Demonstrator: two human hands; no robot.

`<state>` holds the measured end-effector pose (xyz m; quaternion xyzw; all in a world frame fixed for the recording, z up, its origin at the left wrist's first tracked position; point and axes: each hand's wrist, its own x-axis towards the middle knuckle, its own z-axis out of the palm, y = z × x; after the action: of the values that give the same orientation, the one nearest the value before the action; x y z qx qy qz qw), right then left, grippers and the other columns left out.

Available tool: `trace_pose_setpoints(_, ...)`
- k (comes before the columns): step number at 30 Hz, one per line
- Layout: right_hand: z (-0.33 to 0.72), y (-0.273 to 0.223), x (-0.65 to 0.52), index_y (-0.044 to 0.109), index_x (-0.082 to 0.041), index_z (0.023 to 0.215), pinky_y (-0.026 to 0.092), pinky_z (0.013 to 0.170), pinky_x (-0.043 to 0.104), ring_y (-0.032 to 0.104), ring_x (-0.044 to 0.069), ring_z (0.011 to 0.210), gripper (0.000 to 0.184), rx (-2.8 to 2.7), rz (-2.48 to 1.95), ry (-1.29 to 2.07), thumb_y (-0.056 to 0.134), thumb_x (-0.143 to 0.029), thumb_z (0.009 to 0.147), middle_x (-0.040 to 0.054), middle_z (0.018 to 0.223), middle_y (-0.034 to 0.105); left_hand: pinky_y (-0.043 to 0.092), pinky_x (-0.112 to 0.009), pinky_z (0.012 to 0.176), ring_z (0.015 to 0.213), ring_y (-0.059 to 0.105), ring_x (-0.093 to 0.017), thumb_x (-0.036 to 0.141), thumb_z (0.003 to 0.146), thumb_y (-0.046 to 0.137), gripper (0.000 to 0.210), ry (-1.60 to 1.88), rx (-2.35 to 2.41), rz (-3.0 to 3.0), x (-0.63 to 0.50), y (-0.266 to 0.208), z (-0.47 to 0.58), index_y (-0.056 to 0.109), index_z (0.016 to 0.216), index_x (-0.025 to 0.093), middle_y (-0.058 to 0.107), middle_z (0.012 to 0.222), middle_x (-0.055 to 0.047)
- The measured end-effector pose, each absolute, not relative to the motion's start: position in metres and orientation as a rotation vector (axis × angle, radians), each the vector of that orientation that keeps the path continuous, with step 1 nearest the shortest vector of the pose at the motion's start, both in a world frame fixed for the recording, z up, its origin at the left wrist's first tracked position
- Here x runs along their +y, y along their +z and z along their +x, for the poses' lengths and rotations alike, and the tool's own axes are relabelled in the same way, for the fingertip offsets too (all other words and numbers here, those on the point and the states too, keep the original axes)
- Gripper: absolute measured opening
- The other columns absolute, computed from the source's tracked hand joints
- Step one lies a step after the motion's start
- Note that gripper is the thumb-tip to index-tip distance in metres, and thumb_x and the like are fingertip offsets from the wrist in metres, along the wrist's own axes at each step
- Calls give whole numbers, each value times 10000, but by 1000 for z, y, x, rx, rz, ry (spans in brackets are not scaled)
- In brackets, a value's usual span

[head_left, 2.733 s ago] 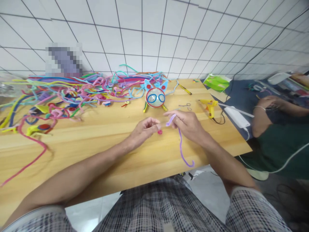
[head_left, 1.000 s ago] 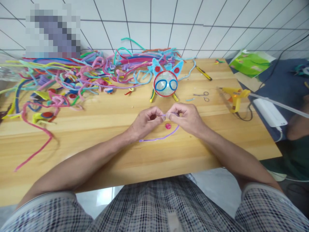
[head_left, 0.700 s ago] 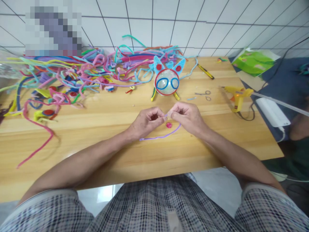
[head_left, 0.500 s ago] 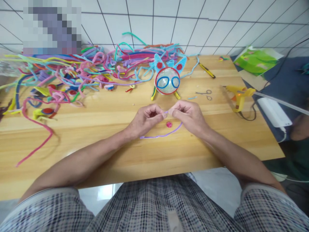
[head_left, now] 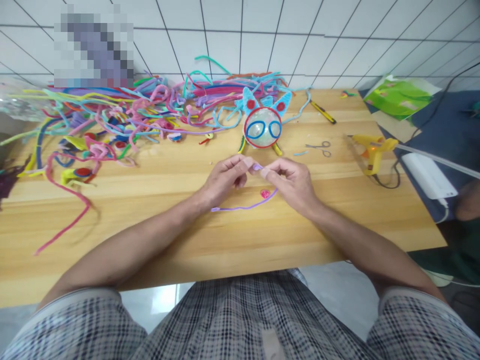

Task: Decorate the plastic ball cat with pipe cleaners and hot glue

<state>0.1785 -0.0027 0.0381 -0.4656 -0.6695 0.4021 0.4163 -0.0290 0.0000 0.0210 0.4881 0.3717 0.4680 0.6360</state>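
Between my fingertips is one end of a purple pipe cleaner [head_left: 245, 207], whose tail curves down and left beneath my hands. My left hand [head_left: 227, 181] pinches it from the left, thumb pressed to the forefinger. From the right, my right hand [head_left: 290, 182] pinches the same end close by. A small pink coil [head_left: 265, 193] lies on the table below my hands, inside the purple curve. Just beyond my hands stands a clear ball figure [head_left: 262, 129] with a red rim, blue glasses-like loops, light blue ears with red dots, and yellow feet.
A tangled heap of coloured pipe cleaners [head_left: 150, 115] covers the back left of the wooden table [head_left: 180, 255]. Scissors [head_left: 320, 148], a yellow cutter [head_left: 323, 112] and a yellow glue gun [head_left: 373, 150] with a cord lie at right. A green packet [head_left: 399, 97] is behind them.
My fingers have shifted on the purple pipe cleaner, and its pinched end now looks bunched or folded. The left fingers have curled in more. The whole view has moved slightly.
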Motion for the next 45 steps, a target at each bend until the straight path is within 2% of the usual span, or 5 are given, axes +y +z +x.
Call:
trace_pose_setpoints(10, 186, 39, 5, 741, -218, 778, 417, 683, 319, 576, 162, 708, 251, -1831, -1197, 1039, 704, -413, 932, 1, 728, 693, 444, -265, 693, 718, 561, -129, 548, 942, 846, 391, 978, 977, 1588, 13, 22, -46, 798, 931, 161, 728, 829, -25)
trace_pose_setpoints(24, 173, 33, -7, 680, -231, 720, 415, 635, 313, 531, 137, 636, 318, -1758, -1130, 1162, 705, -439, 959, -29, 661, 591, 303, -275, 520, 536, 380, -97, 684, 849, 949, 540, 1122, 872, 1041, -12, 17, -20, 690, 879, 212, 496, 630, 63)
trace_pose_setpoints(29, 178, 33, -1, 742, -215, 783, 416, 599, 295, 521, 135, 627, 316, -1694, -1174, 1287, 769, -506, 904, -20, 679, 614, 334, -252, 534, 550, 445, -78, 717, 874, 907, 560, 967, 810, 1179, 3, 24, -33, 744, 923, 183, 640, 728, 23)
trace_pose_setpoints(36, 184, 36, 5, 729, -199, 764, 365, 592, 277, 494, 115, 608, 334, -1794, -1195, 1293, 766, -503, 897, -32, 660, 592, 408, -256, 654, 686, 560, -118, 486, 903, 910, 337, 877, 903, 1593, 20, 26, -52, 826, 930, 161, 728, 780, -12)
trace_pose_setpoints(45, 170, 30, -6, 687, -218, 735, 395, 631, 289, 533, 139, 669, 403, -1796, -1063, 1224, 697, -533, 987, -23, 664, 567, 322, -208, 508, 524, 394, -59, 625, 712, 1067, 560, 1071, 815, 866, -12, 28, -20, 739, 816, 182, 598, 620, 49)
